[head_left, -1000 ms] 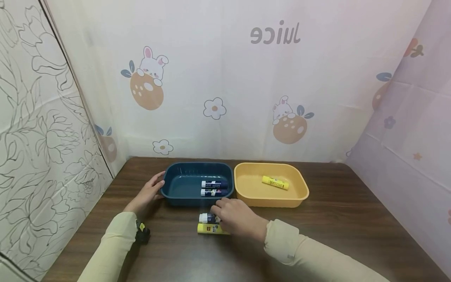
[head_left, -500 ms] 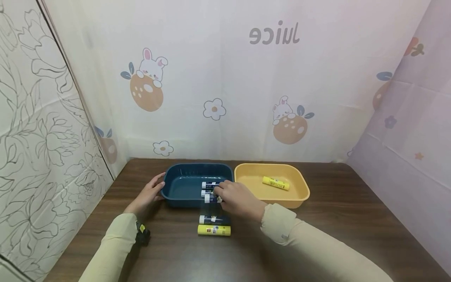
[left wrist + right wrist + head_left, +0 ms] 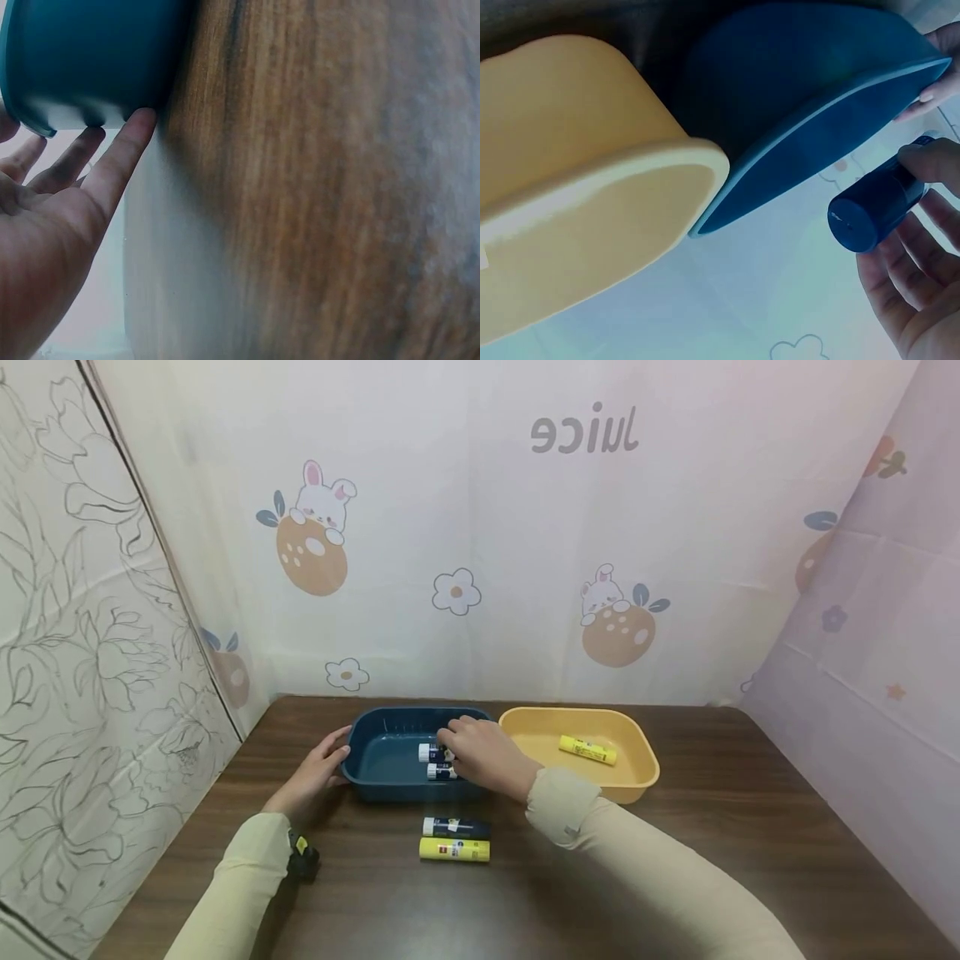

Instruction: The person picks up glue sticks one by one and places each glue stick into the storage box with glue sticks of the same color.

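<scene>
As right hand [image 3: 483,753] pinches it | navy tube [image 3: 871,206] — between thumb [image 3: 932,160] and fingers [image 3: 900,277]

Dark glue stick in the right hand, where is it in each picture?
Head: the dark glue stick is below centre, over the blue tray, in the right hand.
Left wrist: not in it.
Right wrist: right side, about mid-height.
Shared landmark: the blue tray.

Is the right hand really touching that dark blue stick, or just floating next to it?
Touching. The right wrist view shows the right hand holding the dark blue stick, its thumb pressed on one side and fingers against the other.
</scene>
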Demonstrator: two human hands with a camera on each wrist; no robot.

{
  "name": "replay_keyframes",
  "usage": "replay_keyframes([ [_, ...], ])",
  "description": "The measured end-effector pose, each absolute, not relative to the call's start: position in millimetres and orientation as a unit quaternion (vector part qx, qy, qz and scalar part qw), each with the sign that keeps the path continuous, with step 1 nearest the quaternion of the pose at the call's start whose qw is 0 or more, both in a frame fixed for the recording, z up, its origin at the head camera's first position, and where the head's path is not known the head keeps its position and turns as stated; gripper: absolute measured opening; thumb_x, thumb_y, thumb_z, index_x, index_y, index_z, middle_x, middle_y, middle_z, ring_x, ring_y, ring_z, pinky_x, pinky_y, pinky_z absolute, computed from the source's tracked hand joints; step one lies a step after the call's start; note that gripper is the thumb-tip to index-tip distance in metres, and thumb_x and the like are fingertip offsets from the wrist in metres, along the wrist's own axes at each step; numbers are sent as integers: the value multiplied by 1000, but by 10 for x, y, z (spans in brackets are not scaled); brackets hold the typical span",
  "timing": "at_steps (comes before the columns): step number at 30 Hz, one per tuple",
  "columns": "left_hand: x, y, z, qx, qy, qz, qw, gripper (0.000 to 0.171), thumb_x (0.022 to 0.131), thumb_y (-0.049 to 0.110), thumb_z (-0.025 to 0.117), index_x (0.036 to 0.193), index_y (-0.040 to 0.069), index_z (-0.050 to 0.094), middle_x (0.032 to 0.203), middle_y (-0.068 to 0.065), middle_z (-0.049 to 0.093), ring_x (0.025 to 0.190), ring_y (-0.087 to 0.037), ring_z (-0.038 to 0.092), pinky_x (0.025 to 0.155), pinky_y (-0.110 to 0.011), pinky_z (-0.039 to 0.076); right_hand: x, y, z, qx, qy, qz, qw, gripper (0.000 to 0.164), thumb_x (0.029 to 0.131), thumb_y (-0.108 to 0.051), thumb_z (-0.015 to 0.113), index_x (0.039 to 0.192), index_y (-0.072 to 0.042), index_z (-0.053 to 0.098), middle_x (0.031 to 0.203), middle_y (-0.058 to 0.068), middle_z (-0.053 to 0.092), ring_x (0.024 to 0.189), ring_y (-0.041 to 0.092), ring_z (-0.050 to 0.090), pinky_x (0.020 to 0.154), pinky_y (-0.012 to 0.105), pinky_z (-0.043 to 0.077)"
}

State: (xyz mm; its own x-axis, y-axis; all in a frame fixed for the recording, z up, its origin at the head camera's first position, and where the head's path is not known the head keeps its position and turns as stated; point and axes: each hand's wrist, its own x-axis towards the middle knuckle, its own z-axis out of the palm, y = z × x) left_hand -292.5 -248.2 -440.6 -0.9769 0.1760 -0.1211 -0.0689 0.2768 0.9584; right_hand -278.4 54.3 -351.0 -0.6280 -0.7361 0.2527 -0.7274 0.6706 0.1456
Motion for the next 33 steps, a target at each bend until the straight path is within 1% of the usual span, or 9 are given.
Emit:
replay_keyframes([
  [3,-2920,-2509,-4403,34,793,600,99,54,105,27,36,153,11,16,151,-27,19,129,-45,37,96,-49,44,-2853,470,-3485,393,-908,-24,140,28,86,-21,72,112,-14,67,95,0,66,80,13,55,71,22,52],
  [9,-2918,-2520,-4411,37,793,600,101,55,105,27,37,153,11,16,151,-28,19,130,-45,36,95,-49,46,-2962,399,-3510,386,-912,-31,134,25,87,-18,70,111,-13,67,94,0,66,79,13,55,69,22,52],
  [15,-2922,-2520,-4402,39,789,605,100,55,105,27,37,153,11,16,150,-27,20,130,-45,36,96,-49,45,-3132,371,-3573,353,-926,-27,131,27,87,-17,70,114,-13,66,100,2,67,85,14,60,75,25,54],
  [18,-2934,-2516,-4402,38,788,606,101,54,105,26,37,153,12,16,151,-27,19,130,-45,35,96,-50,45,-3213,384,-3614,337,-933,-28,122,28,88,-16,69,116,-13,65,102,2,67,88,15,62,77,26,54],
  [25,-2949,-2519,-4406,35,784,611,103,54,105,26,37,153,12,16,151,-27,20,130,-45,36,95,-49,45,-3342,400,-3723,326,-938,-35,111,24,90,-16,67,114,-11,65,101,4,67,90,17,63,78,29,55],
  [33,-2946,-2519,-4411,36,784,612,99,53,105,24,37,152,11,17,151,-27,19,130,-45,35,95,-50,45,-3451,395,-3870,308,-945,-44,102,25,91,-19,66,114,-9,64,106,6,67,94,19,63,78,32,55],
])
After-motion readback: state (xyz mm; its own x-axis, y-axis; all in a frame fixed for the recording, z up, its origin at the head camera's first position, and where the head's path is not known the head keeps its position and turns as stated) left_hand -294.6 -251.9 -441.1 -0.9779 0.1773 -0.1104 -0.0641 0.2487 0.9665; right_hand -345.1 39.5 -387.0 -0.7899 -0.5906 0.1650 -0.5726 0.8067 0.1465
